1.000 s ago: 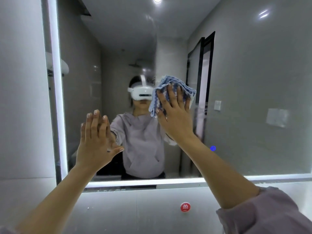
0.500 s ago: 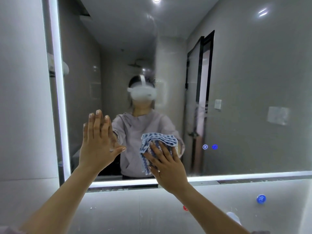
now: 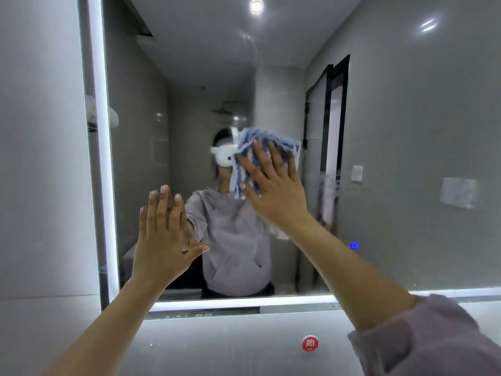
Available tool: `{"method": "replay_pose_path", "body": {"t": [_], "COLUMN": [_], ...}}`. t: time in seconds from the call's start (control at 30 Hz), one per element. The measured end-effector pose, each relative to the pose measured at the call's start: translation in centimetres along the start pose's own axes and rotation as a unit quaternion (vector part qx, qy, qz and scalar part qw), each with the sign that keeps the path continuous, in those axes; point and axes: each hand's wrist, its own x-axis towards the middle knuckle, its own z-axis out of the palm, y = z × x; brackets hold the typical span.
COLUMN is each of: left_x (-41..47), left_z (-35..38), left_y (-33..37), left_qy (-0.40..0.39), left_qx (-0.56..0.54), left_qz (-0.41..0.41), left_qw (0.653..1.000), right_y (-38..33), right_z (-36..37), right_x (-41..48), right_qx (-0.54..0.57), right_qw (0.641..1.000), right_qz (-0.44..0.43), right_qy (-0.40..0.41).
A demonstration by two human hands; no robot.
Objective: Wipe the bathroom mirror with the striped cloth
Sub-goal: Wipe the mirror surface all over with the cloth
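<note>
The bathroom mirror [image 3: 406, 131] fills most of the head view, with a lit strip along its left and bottom edges. My right hand [image 3: 273, 183] presses the blue and white striped cloth [image 3: 245, 156] flat against the glass near the mirror's middle, fingers spread over the cloth. My left hand [image 3: 165, 237] rests flat on the glass lower left, fingers together and pointing up, holding nothing. The mirror reflects a person in a grey hoodie wearing a white headset.
A grey tiled wall [image 3: 40, 158] lies left of the mirror. Below the mirror is a pale wall panel with a red round sticker [image 3: 310, 343]. A small blue touch icon [image 3: 354, 245] glows on the glass at the lower right.
My right hand has swept the cloth up from the mirror's lower edge to the middle of the glass, after coming down half a second before. My left hand has stayed in place.
</note>
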Motion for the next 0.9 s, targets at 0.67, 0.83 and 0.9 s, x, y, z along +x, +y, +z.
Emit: {"method": "replay_pose_path", "body": {"t": [0.67,0.83,0.9], "left_x": [0.0,-0.1,-0.1], "left_z": [0.2,0.1,0.1], "left_y": [-0.2,-0.2,-0.2], "left_qy": [0.000,0.006,0.004], "left_qx": [0.005,0.007,0.005], "left_qz": [0.008,0.007,0.006], "left_qw": [1.000,1.000,1.000], "right_y": [-2.5,-4.3,-4.1], "right_z": [1.4,3.0,3.3], "right_x": [-3.3,-9.0,-9.6], "right_qx": [0.042,0.037,0.034], "right_qw": [0.999,0.999,0.999], "right_qz": [0.027,-0.019,-0.029], "right_qy": [0.013,-0.009,-0.013]}}
